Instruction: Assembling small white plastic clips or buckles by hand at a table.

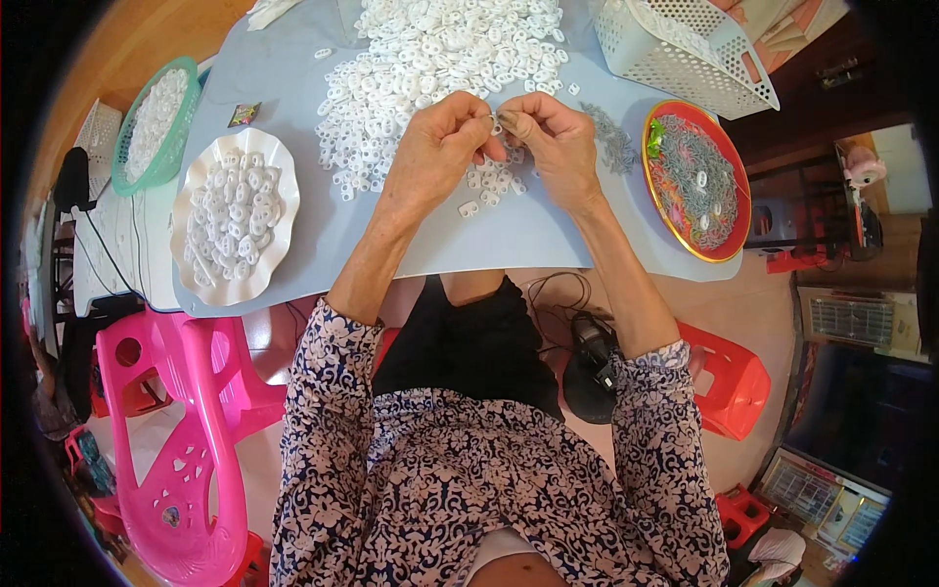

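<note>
My left hand (440,145) and my right hand (556,145) meet over the table's near middle, fingertips almost touching. Both are closed in a pinch. A small pale piece (496,124) shows between them, mostly covered by the fingers; it looks like one of the white plastic pieces. Whatever else the right fingertips grip is too small to make out. Beyond and under my hands spreads a large heap of small white oval plastic pieces with holes (430,59). A few loose ones (469,208) lie nearer me. Right of my right hand is a scatter of small grey pieces (608,137).
On the blue-grey table (460,245) a scalloped white dish (184,225) of white pieces stands left, near a small packet (245,114) and a green basket (122,161). A red bowl (736,210) with grey pieces and a white perforated basket (641,64) stand right. A pink chair (201,460) is below left.
</note>
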### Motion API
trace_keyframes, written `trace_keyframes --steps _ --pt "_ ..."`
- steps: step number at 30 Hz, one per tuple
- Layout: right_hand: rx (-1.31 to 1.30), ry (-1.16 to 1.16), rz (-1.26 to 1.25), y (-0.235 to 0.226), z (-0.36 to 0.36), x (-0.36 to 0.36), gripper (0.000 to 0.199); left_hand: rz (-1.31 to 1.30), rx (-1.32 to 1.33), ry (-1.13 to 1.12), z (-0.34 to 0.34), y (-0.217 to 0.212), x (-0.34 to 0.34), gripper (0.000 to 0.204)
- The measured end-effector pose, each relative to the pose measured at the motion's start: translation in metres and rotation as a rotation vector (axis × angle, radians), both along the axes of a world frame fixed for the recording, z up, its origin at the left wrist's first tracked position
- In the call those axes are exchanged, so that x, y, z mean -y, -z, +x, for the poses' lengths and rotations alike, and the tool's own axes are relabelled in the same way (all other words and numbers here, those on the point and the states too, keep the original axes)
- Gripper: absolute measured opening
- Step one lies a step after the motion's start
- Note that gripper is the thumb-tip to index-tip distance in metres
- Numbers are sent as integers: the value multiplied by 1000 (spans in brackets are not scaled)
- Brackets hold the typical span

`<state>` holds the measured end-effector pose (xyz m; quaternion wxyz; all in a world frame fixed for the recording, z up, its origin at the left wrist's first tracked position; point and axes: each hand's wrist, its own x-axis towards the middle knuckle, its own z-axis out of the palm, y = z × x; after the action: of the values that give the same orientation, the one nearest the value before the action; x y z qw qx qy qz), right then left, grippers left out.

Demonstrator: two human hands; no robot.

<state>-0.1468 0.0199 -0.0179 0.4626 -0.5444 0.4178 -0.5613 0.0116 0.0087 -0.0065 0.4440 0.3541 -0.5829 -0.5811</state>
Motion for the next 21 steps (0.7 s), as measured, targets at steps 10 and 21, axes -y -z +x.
trace_keyframes --steps 10,21 --pt "-74 37 16 -3 1 -2 16 -104 98 -49 -5 2 -4 11" --pt "-100 96 -5 -2 3 -3 19 -80 52 -19 -3 4 -2 11"
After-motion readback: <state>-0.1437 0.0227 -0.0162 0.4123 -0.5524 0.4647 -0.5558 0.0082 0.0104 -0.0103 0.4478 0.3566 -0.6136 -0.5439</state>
